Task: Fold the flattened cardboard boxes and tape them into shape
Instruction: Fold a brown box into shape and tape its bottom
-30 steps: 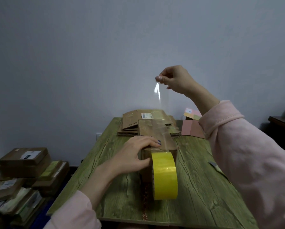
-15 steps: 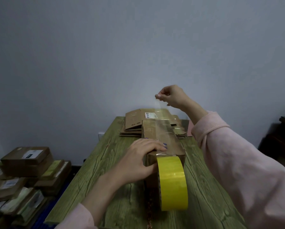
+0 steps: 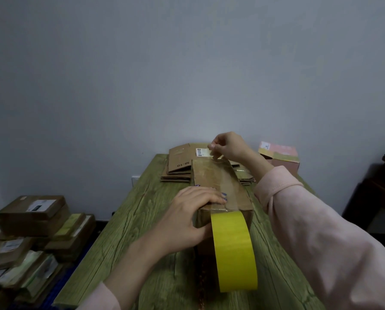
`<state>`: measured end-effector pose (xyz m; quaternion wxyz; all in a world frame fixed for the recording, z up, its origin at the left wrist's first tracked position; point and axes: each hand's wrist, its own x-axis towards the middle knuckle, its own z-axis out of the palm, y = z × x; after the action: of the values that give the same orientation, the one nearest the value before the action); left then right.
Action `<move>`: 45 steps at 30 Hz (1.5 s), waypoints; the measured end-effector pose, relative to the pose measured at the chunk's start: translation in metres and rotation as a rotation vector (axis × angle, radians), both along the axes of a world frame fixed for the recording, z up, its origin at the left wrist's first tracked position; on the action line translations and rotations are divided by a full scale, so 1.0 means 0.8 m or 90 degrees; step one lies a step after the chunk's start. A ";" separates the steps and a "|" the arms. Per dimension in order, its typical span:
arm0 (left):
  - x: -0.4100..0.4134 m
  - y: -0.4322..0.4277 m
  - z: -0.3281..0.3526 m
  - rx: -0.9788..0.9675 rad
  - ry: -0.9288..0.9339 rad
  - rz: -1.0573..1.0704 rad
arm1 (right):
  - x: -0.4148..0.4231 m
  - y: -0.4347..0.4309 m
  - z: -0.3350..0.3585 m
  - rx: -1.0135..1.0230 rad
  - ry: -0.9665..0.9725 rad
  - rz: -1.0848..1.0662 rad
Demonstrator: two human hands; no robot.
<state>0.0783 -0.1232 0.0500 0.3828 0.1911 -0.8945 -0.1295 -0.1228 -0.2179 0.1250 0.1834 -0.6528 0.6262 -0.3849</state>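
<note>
Lengthwise, the tape (image 3: 230, 183) runs away along the box (image 3: 204, 175), far end pinched by the right hand (image 3: 229, 146), near end pressed under the flat left hand (image 3: 187, 218).

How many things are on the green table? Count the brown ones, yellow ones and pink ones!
Brown: 2 (the folded box, the pile of flat boxes counted as one)
Yellow: 1 (the tape roll)
Pink: 1 (the pink box)
Total: 4
</note>
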 end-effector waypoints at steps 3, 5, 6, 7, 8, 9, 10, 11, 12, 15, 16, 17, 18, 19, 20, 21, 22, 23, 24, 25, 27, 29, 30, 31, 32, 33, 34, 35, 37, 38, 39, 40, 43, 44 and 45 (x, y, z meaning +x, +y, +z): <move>-0.002 0.002 0.000 0.005 0.014 0.002 | 0.001 -0.001 -0.004 -0.010 0.037 -0.011; -0.002 0.003 0.001 0.007 0.020 0.003 | 0.002 -0.002 -0.007 -0.014 0.081 -0.016; -0.002 0.004 0.002 0.007 0.020 0.004 | 0.003 -0.002 -0.009 -0.016 0.098 -0.021; -0.003 0.005 0.002 0.009 0.020 0.004 | 0.003 -0.002 -0.011 -0.020 0.109 -0.028; -0.003 0.005 0.003 0.012 0.018 0.004 | 0.004 -0.003 -0.013 -0.025 0.117 -0.036; -0.003 0.006 0.003 0.016 0.017 0.005 | 0.005 -0.003 -0.016 -0.029 0.119 -0.042; -0.003 0.006 0.003 0.019 0.015 0.005 | 0.005 -0.004 -0.018 -0.031 0.116 -0.045; -0.003 0.006 0.002 0.024 0.015 0.006 | 0.006 -0.004 -0.019 -0.033 0.109 -0.046; -0.003 0.007 0.003 0.035 0.016 0.006 | 0.006 -0.005 -0.020 -0.033 0.101 -0.047; -0.003 0.010 0.004 0.082 0.017 0.015 | 0.006 -0.006 -0.020 -0.028 0.105 -0.048; -0.003 0.011 0.005 0.100 0.016 0.021 | 0.006 -0.007 -0.020 -0.027 0.117 -0.052; -0.003 0.011 0.006 0.118 0.016 0.027 | 0.006 -0.008 -0.021 -0.027 0.128 -0.057; -0.003 0.012 0.006 0.132 0.017 0.030 | 0.006 -0.008 -0.022 -0.027 0.134 -0.060; -0.003 0.011 0.007 0.140 0.016 0.030 | 0.006 -0.009 -0.022 -0.028 0.135 -0.062; -0.003 0.011 0.008 0.146 0.014 0.031 | 0.006 -0.009 -0.022 -0.027 0.132 -0.062; -0.003 0.012 0.008 0.149 0.011 0.031 | 0.006 -0.008 -0.022 -0.026 0.130 -0.061; -0.003 0.012 0.009 0.153 0.008 0.029 | 0.006 -0.008 -0.021 -0.025 0.128 -0.061; -0.003 0.012 0.008 0.154 0.008 0.027 | 0.006 -0.008 -0.021 -0.025 0.129 -0.061; -0.003 0.012 0.007 0.154 0.007 0.025 | 0.006 -0.008 -0.021 -0.025 0.134 -0.062; -0.002 0.012 0.007 0.155 0.007 0.025 | 0.006 -0.009 -0.022 -0.024 0.140 -0.065; -0.002 0.011 0.007 0.158 0.009 0.023 | 0.006 -0.011 -0.023 -0.019 0.151 -0.069; -0.003 0.011 0.006 0.155 0.008 0.025 | 0.006 -0.012 -0.024 -0.013 0.156 -0.069; -0.003 0.010 0.006 0.151 0.006 0.027 | 0.006 -0.013 -0.025 -0.010 0.158 -0.069; -0.003 0.010 0.005 0.150 0.005 0.028 | 0.006 -0.013 -0.025 -0.009 0.161 -0.069; -0.003 0.010 0.005 0.151 0.006 0.029 | 0.006 -0.012 -0.026 -0.010 0.163 -0.068; -0.003 0.010 0.005 0.152 0.007 0.028 | 0.005 -0.012 -0.026 -0.012 0.162 -0.068; -0.003 0.010 0.005 0.150 0.010 0.027 | 0.005 -0.010 -0.025 -0.014 0.157 -0.067; -0.003 0.010 0.005 0.147 0.011 0.026 | 0.004 -0.010 -0.024 -0.012 0.147 -0.067; -0.003 0.011 0.005 0.147 0.011 0.027 | 0.003 -0.010 -0.023 -0.003 0.113 -0.066; -0.004 0.011 0.006 0.147 0.011 0.029 | 0.002 -0.011 -0.023 0.003 0.087 -0.067; -0.004 0.010 0.006 0.146 0.010 0.031 | 0.001 -0.013 -0.024 0.011 0.052 -0.072; -0.005 0.010 0.006 0.143 0.009 0.033 | -0.001 -0.015 -0.024 0.022 0.013 -0.083; -0.006 0.010 0.006 0.141 0.002 0.040 | -0.006 -0.019 -0.025 0.078 -0.062 -0.124; -0.006 0.010 0.007 0.140 0.002 0.040 | -0.006 -0.020 -0.025 0.089 -0.071 -0.132; -0.005 0.010 0.007 0.143 0.002 0.040 | -0.005 -0.020 -0.026 0.085 -0.074 -0.134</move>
<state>0.0741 -0.1151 0.0558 0.3640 0.2601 -0.8676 -0.2170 -0.1268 -0.2340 0.1045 0.2208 -0.5465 0.7037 -0.3967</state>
